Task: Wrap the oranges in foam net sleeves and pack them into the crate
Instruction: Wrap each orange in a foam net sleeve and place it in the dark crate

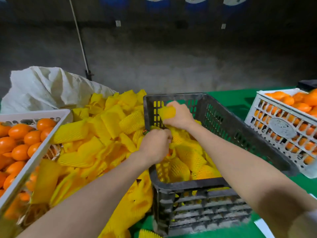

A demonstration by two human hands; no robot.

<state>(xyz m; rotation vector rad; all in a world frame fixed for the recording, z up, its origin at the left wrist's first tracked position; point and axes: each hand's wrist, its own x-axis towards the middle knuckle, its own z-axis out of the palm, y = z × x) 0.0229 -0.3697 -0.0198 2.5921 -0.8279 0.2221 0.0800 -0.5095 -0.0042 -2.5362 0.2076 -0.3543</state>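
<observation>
A black plastic crate [228,127] stands in the middle and holds several oranges wrapped in yellow foam net sleeves [190,157]. My right hand [179,115] is inside the crate near its far left corner and grips a yellow-sleeved orange [167,112]. My left hand [157,145] reaches over the crate's left wall with curled fingers closed on another yellow-sleeved orange among the packed ones; its fingertips are hidden. A heap of loose yellow foam net sleeves [103,134] lies left of the crate.
A white crate of bare oranges [18,140] sits at the left, another white crate of oranges [284,127] at the right on the green table [240,100]. A white sack [48,86] lies behind the sleeve heap. A grey wall rises behind.
</observation>
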